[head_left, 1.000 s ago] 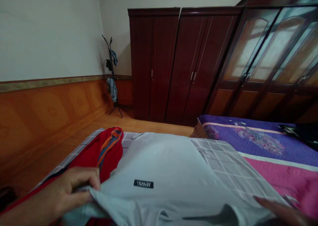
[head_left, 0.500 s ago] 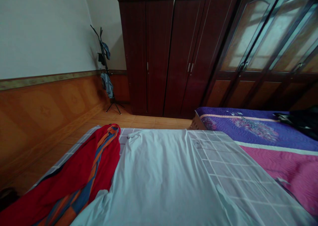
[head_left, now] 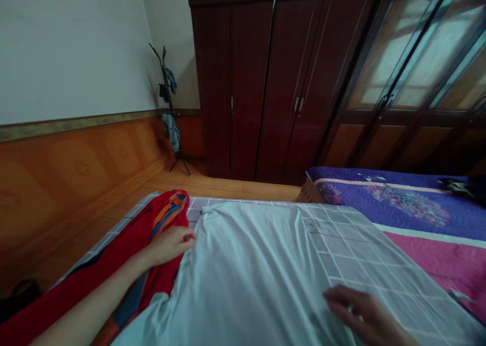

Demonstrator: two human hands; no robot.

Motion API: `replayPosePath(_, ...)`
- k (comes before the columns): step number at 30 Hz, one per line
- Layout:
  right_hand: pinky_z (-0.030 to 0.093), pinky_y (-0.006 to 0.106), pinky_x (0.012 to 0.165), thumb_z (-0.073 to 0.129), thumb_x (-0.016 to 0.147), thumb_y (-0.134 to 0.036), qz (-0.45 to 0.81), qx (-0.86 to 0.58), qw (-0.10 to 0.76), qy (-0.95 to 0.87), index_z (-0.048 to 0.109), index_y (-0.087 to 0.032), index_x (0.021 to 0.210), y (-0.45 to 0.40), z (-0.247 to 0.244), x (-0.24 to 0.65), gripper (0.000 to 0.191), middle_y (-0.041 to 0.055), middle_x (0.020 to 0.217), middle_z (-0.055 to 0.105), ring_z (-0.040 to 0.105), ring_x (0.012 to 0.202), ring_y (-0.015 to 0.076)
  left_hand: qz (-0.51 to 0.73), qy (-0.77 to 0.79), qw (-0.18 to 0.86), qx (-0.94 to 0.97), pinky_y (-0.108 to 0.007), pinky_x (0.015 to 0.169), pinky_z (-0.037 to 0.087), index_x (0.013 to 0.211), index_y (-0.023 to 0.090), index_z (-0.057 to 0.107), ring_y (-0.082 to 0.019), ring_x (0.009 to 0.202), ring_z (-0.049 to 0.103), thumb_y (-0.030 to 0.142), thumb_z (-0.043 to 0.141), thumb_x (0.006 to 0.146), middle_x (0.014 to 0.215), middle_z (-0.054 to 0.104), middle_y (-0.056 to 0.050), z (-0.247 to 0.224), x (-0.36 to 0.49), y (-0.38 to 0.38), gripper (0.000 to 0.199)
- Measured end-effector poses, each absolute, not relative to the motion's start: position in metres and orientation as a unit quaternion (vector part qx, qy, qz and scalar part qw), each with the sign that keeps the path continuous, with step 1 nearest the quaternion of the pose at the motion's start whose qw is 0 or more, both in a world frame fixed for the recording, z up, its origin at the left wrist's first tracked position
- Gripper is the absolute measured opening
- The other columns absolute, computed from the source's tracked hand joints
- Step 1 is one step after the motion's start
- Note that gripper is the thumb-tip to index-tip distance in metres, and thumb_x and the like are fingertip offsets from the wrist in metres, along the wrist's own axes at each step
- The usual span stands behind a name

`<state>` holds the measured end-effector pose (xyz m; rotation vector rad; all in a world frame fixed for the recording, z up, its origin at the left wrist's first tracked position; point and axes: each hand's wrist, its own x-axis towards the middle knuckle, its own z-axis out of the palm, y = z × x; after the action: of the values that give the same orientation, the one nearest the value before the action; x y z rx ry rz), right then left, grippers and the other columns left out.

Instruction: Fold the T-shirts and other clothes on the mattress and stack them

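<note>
So the pale shirt (head_left: 250, 270) is lying on the grey checked sheet (head_left: 353, 239), right beside the red garment (head_left: 125, 255). Left hand (head_left: 172, 244) is at its edge, fingers curled; right hand (head_left: 357, 310) has fingers loosely bent, can't tell if they're pinching fabric.

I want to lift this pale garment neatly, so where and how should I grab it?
I'd pinch the pale garment at its two far corners, left hand from the left, right hand from the right: it lies spread, both corners exposed on the checked cover.
</note>
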<state>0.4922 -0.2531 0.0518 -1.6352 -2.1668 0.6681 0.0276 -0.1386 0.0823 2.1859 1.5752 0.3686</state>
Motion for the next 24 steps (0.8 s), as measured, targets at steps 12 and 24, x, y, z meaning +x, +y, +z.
replayPosePath(12, 0.037, 0.046, 0.096, 0.049, 0.078, -0.040, -0.060, -0.731, 0.242, -0.635, 0.065, -0.009, 0.102, -0.059, -0.028, 0.498, 0.042, 0.0217, 0.117, 0.059, 0.052, 0.112, 0.0348, 0.322, 0.691, 0.077, 0.643, -0.033, 0.087, 0.041, 0.090, 0.017, 0.062, -0.023, 0.101, 0.056, 0.014, 0.048, 0.082, 0.102, 0.061, -0.010, -0.007, 0.068, -0.026, 0.016)
replayPosePath(24, 0.050, 0.034, 0.069, 0.045, 0.065, -0.054, 0.077, -0.713, 0.355, -0.601, 0.067, -0.019, 0.076, 0.038, -0.026, 0.525, 0.043, 0.0099, 0.079, 0.072, 0.067, 0.078, 0.0272, 0.551, 0.602, 0.252, 0.520, -0.028, 0.059, 0.048, 0.092, 0.015, 0.053, -0.019, 0.067, 0.063, 0.049, 0.043, 0.080, 0.074, 0.064, -0.003, -0.022, 0.035, 0.010, 0.037)
